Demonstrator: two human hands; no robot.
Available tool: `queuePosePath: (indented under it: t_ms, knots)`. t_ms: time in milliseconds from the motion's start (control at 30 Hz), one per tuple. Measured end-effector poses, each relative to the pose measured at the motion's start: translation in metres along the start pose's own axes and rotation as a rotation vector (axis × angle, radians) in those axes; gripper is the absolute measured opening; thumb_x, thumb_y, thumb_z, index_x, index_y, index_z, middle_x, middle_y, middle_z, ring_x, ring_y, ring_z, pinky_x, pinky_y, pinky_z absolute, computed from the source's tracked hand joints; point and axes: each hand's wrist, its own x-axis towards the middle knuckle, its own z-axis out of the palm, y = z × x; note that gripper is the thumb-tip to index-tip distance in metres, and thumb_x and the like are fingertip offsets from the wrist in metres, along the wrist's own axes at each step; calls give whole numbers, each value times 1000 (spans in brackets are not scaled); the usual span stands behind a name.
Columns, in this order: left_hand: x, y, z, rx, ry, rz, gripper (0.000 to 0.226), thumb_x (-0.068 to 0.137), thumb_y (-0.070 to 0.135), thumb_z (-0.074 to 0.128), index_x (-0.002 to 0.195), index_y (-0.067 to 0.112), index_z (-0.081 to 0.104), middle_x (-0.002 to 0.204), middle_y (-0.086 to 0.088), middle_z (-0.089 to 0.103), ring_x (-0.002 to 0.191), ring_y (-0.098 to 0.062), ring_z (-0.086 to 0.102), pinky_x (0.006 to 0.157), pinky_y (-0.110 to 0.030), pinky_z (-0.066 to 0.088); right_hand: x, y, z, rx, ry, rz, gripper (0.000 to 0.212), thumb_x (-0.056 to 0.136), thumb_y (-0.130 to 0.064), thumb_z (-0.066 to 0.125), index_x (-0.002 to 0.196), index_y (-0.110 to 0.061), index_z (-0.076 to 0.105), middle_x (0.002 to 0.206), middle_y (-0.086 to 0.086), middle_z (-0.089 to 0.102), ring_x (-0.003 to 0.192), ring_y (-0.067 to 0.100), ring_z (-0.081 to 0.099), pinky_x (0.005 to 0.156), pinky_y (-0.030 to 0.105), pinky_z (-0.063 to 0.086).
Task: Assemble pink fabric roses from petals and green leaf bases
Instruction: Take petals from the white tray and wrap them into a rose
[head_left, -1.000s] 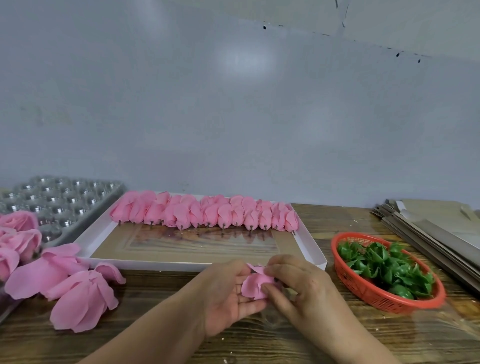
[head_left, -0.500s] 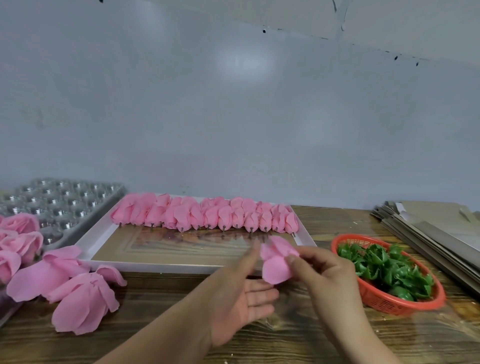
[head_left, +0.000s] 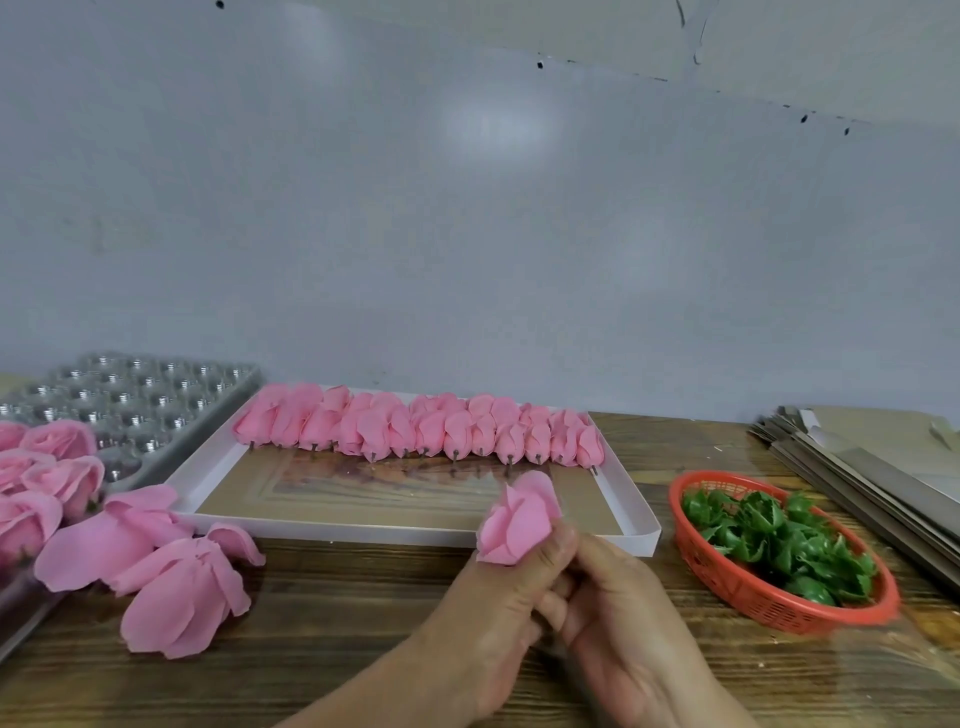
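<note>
My left hand (head_left: 498, 608) has its fingers curled around the lower part of a pink petal bud (head_left: 519, 519), with the thumb pressed against the bud's side. The bud stands upright above the fist, petals overlapping and pointing up. My right hand (head_left: 618, 623) sits directly against the left, fingers curled toward the underside of the bud; the base of the bud is hidden between the two hands, so I cannot tell whether the right fingers pinch it or only touch it.

Landmark: the white tray (head_left: 631, 519), lying on the wooden table (head_left: 337, 623).

- The held bud is just in front of the tray's near right corner, overlapping its near rim in this view.
- Along the tray's far edge lies a row of pink buds (head_left: 415, 426), side by side, short dark stems pointing toward me.
- Right of the tray, close beside it, stands a red plastic basket (head_left: 748, 592) filled with green leaf bases (head_left: 779, 535).
- Right of the basket, a stack of flat cardboard sheets (head_left: 872, 467).
- Left of the tray's near corner, loose pink petal clusters (head_left: 176, 582) lie on the table, spread open.
- Farther left, finished pink roses (head_left: 57, 467) are grouped at the frame edge.
- Behind those roses, left of the tray's far corner, a silver moulded tray (head_left: 135, 395) with rows of round cups.
</note>
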Motion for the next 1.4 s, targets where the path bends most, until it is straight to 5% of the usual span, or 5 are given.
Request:
queuePosePath:
  t_ms: [300,567,933,1167,1400]
  knots:
    - [3,8,0,-272,59,-71,70,68,24,82,126,-2,52,68,-6,58,51,-8,43,46,-17,33,1,2,-1,-94,105,-12,20,78,-9,63,61,-3,71,58,18,61,41,16,57,40,20,48]
    - [4,13,2,-413,72,-103,23,63,24,73,77,6,74,76,-16,70,63,-26,70,62,-38,59,2,14,-5,-943,141,-621,26,60,-15,74,82,-28,69,75,2,67,65,12,61,55,22,46]
    - [-2,19,-6,-40,-32,-49,57,62,37,76,105,2,67,71,-9,56,48,-13,36,44,-22,30,0,4,-6,-327,-120,-84,9,60,-14,73,56,-11,66,49,14,53,37,14,44,39,19,35]
    - [2,23,-7,-122,-15,-22,38,64,22,80,94,1,69,80,-17,68,72,-28,68,67,-37,57,5,16,-5,-583,-49,-433,30,59,-9,71,85,-23,73,62,11,57,60,20,46,63,36,40]
    - [-2,22,-6,-29,-134,-9,64,40,38,95,91,11,68,97,-19,52,95,-32,43,79,-43,34,2,7,-8,-584,-60,-396,23,59,-25,73,70,-6,67,57,19,46,52,22,40,50,31,36]
